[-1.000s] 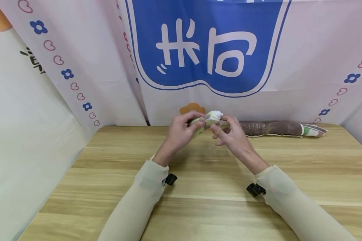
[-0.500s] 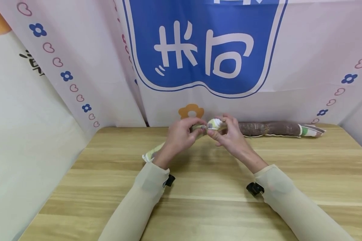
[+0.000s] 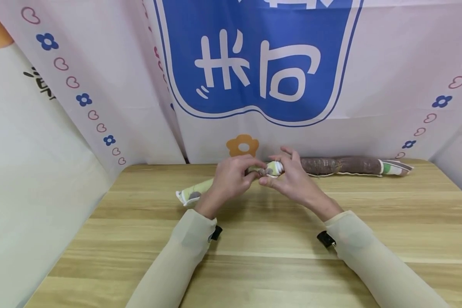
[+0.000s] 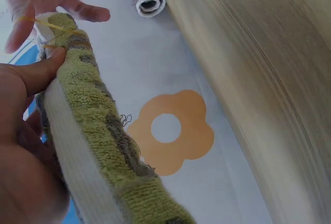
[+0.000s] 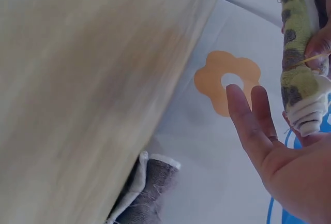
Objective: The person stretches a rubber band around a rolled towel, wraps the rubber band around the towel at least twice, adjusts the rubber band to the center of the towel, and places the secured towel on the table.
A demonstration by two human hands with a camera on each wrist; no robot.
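Observation:
A rolled green towel (image 3: 195, 191) with grey patches and a white edge slants across the far part of the table, its spiral end (image 5: 307, 115) toward the right. My left hand (image 3: 231, 179) grips the roll near that end, thumb (image 4: 44, 69) pressed along its side. Around the roll by the thumb runs a thin yellow rubber band (image 4: 64, 28). My right hand (image 3: 296, 182) is at the spiral end, with the band stretched across to its thumb side. Two of its fingers (image 5: 243, 115) extend away from the towel. The middle of the roll is hidden behind my left hand in the head view.
A brown rolled towel (image 3: 358, 166) with a green and white end lies along the table's back edge at the right. Behind the wooden table (image 3: 269, 265) hangs a white curtain with a blue emblem (image 3: 258, 60) and an orange flower (image 3: 242, 146).
The green towel has swung from pointing toward the camera to slanting left, so its far left end shows. Its spiral end has tipped down and right; my right fingers have shifted around it.

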